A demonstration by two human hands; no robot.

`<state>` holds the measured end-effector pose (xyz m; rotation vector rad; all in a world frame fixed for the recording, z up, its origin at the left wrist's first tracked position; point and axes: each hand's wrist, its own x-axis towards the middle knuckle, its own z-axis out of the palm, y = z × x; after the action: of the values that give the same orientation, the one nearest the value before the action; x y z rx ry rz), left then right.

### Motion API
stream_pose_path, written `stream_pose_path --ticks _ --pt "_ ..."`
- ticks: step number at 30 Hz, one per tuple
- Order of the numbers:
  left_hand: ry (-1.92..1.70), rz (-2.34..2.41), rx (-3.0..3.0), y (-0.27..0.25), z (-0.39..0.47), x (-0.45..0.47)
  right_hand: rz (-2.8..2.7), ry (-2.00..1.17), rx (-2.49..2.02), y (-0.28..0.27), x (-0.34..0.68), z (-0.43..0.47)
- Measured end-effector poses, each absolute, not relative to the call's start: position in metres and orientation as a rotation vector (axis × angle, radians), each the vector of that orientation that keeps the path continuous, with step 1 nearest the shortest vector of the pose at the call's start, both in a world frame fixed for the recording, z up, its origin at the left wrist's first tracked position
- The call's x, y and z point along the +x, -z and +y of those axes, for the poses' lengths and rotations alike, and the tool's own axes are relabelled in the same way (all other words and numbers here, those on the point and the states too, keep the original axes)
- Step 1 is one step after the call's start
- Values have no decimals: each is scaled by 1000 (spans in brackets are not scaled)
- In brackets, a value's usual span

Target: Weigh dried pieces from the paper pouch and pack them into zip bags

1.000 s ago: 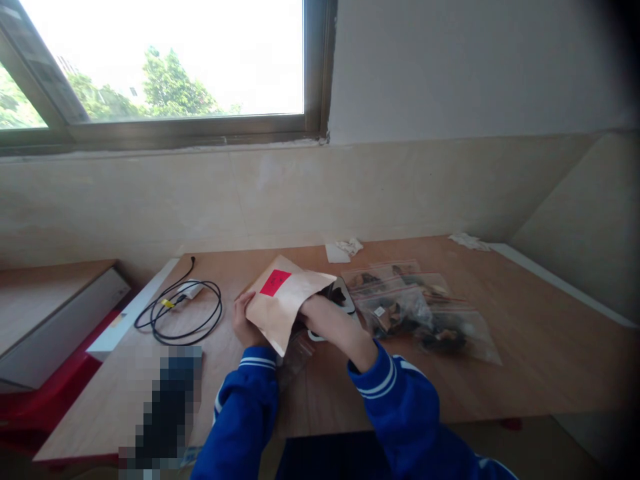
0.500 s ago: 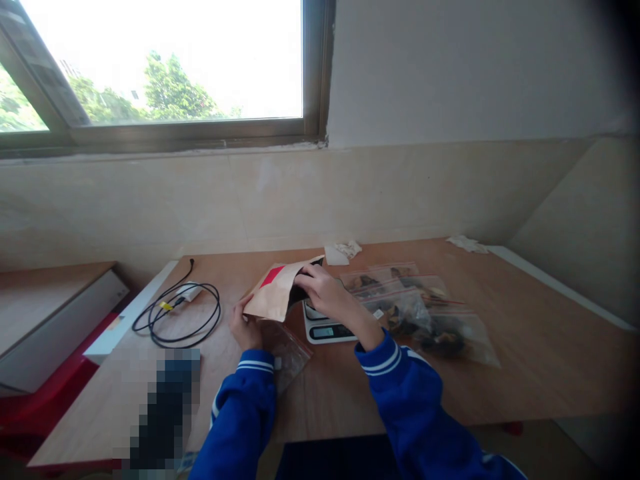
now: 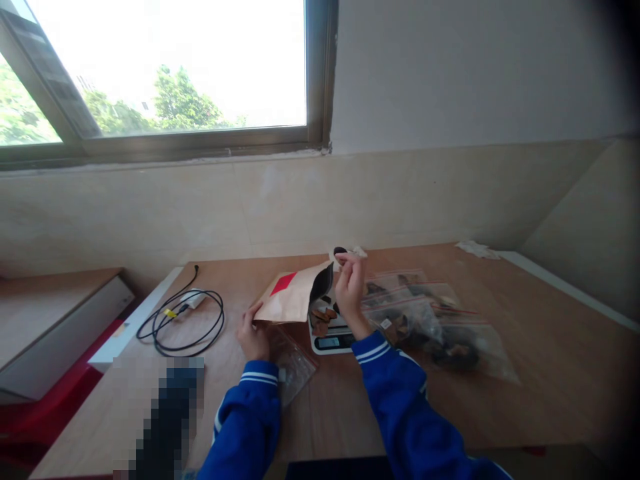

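Note:
My left hand (image 3: 253,333) grips the lower left end of a brown paper bag (image 3: 280,303) with a red label. The bag is tilted, its dark open mouth (image 3: 323,283) facing right over a white digital kitchen scale (image 3: 316,343). Several brown dried pieces (image 3: 324,322) show at the scale, just below the mouth. Raised beside the mouth, my right hand (image 3: 351,283) is closed, with a small dark dried piece (image 3: 340,252) pinched at the fingertips. Under my left wrist lies a clear zip bag (image 3: 297,367).
Several clear zip bags (image 3: 455,347) of dark dried pieces lie right of the scale. A coiled black cable (image 3: 220,327) with a white adapter (image 3: 193,298) sits at the left. Crumpled white tissue (image 3: 477,250) rests near the back edge; a blurred-out dark object (image 3: 170,413) is at front left.
My right hand has come out of the paper bag's mouth and risen to the right with a dark piece. Brown pieces now show at the scale. The left hand keeps hold of the bag.

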<state>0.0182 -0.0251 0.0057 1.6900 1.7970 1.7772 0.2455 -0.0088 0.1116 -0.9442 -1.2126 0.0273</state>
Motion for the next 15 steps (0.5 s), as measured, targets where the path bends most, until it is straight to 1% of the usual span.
stream_pose_path --ticks 3,10,15 --pt "-1799 1879 1618 -7 -24 18 -1096 -212 -1015 -87 259 11" --pt "-1792 2014 1520 1 -17 13 -1433 -675 -1079 -43 280 30" --pt "-1788 1968 1527 5 -16 11 -1507 -849 -1095 -32 285 38"
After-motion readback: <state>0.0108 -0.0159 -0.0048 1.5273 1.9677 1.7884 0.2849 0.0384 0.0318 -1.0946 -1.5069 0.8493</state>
